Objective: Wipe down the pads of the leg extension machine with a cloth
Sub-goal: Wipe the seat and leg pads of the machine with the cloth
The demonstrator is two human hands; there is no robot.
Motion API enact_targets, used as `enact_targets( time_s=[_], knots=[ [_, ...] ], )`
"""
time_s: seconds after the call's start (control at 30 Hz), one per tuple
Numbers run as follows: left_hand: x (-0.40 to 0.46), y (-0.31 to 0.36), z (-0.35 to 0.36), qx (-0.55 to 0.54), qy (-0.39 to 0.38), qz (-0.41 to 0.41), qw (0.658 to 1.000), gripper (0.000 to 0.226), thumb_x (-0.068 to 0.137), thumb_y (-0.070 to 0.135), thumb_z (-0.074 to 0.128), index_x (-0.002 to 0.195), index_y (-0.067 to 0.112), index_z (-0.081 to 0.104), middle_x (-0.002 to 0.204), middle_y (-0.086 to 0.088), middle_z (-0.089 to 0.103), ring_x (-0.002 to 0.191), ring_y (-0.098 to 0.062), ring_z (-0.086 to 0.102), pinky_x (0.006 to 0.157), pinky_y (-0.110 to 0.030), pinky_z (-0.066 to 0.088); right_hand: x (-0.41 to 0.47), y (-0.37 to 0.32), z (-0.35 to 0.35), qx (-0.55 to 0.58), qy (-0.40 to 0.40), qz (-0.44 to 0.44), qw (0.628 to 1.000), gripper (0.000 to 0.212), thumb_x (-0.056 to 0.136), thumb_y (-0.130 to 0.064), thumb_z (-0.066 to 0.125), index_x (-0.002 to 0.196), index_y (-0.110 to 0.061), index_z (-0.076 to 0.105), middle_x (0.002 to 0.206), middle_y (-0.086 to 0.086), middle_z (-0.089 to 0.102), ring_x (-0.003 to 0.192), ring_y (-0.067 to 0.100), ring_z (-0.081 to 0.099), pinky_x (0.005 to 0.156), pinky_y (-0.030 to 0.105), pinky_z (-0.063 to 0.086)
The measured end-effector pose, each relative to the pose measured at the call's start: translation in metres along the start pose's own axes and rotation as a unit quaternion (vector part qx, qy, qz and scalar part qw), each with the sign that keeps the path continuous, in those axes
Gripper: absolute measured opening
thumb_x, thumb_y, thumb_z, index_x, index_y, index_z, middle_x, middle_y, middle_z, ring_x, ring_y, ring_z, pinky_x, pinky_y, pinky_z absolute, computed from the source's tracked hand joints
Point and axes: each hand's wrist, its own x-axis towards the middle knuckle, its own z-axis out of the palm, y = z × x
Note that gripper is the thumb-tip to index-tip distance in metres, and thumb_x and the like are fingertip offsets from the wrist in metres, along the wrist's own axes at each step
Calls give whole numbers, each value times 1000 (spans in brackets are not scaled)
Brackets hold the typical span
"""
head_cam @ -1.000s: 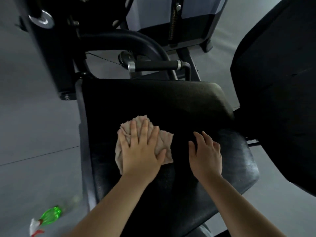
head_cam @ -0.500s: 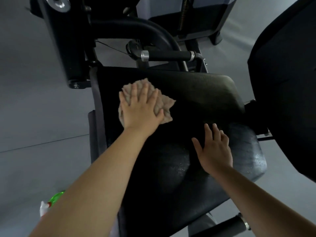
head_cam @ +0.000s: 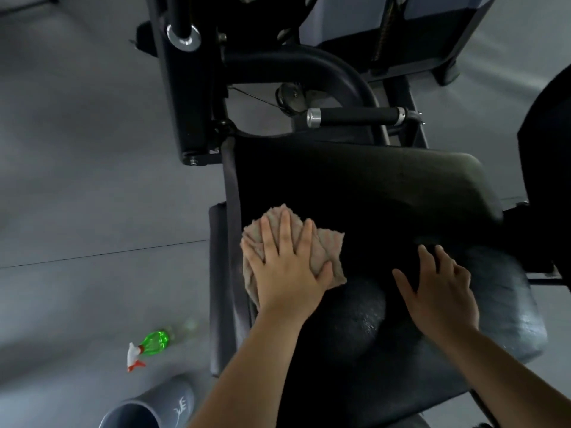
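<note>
The black seat pad (head_cam: 386, 196) of the leg extension machine fills the middle of the view. A crumpled beige cloth (head_cam: 327, 248) lies on its left half. My left hand (head_cam: 287, 267) presses flat on the cloth with straight, spread fingers. My right hand (head_cam: 438, 288) rests open on the bare pad to the right, fingers straight. Wet droplets shine on the pad near its front and right edge. The black back pad (head_cam: 547, 143) stands at the far right.
A handle bar with metal ends (head_cam: 355, 116) and the dark machine frame (head_cam: 188, 88) stand beyond the seat. A green spray bottle (head_cam: 148, 345) lies on the grey floor at lower left, beside a grey shoe (head_cam: 148, 406).
My left hand pushed the cloth away towards the far edge of the seat, then drew it back towards me along the left side. My right hand stayed resting on the pad.
</note>
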Motion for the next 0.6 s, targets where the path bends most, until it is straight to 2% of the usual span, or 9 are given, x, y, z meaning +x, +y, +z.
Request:
enact_targets(
  time_s=[0.07, 0.1, 0.17, 0.33, 0.4, 0.47, 0.53, 0.6],
  knots=[
    [30, -6, -6, 20, -16, 4, 1000, 76, 85, 66, 20, 147, 32, -6, 155, -8, -17, 140, -37, -18, 106, -65, -9, 0, 0, -1, -11, -4, 2, 1000, 72, 89, -57, 35, 148, -18, 21, 154, 12, 21, 134, 37, 26, 102, 46, 36],
    [47, -11, -11, 17, -19, -5, 1000, 76, 85, 67, 20, 145, 33, -12, 154, -5, -24, 139, -35, -23, 107, -64, -10, 0, 0, -1, -15, -4, 0, 1000, 72, 89, -58, 34, 147, -18, 22, 154, 11, 22, 134, 37, 27, 102, 46, 37],
    [85, -22, -24, -3, -6, -22, 1000, 76, 86, 67, 22, 146, 34, -10, 154, -3, -24, 139, -34, -24, 109, -62, -7, 2, -1, -3, -15, -3, 2, 1000, 71, 89, -58, 32, 146, -19, 25, 153, 11, 24, 133, 37, 30, 100, 46, 39],
    [151, -42, -40, -8, 12, -37, 999, 74, 86, 67, 25, 148, 32, 4, 157, -4, -7, 142, -33, -13, 111, -60, 0, 5, -5, -10, -12, 7, 16, 1000, 68, 85, -61, 24, 140, -22, 37, 147, 7, 35, 125, 35, 40, 94, 43, 42],
    [166, -44, -45, -11, 28, -42, 999, 69, 85, 66, 26, 144, 30, 19, 154, -8, 15, 141, -34, 3, 111, -59, 7, 7, -8, -15, -6, 19, 24, 1000, 71, 83, -63, 19, 136, -23, 42, 143, 6, 39, 122, 34, 43, 95, 43, 40],
    [172, -45, -47, -7, 47, -37, 998, 63, 85, 64, 28, 135, 28, 35, 140, -8, 36, 133, -32, 23, 109, -58, 15, 10, -16, -21, 15, 40, 25, 999, 75, 80, -64, 16, 134, -20, 44, 142, 9, 41, 123, 35, 43, 97, 45, 39],
    [173, -46, -48, -8, 56, -25, 998, 59, 85, 63, 29, 131, 27, 40, 134, -6, 43, 128, -31, 29, 109, -56, 17, 18, -29, -29, 50, 82, 6, 995, 73, 83, -61, 21, 132, -13, 47, 139, 14, 44, 122, 38, 43, 97, 47, 39],
    [172, -50, -49, -19, 55, -17, 998, 61, 86, 63, 29, 136, 28, 34, 138, -5, 40, 131, -29, 26, 110, -56, 14, 29, -52, -38, 90, 132, -44, 986, 67, 90, -57, 27, 126, -6, 52, 132, 19, 49, 117, 41, 47, 96, 48, 40]
  ],
)
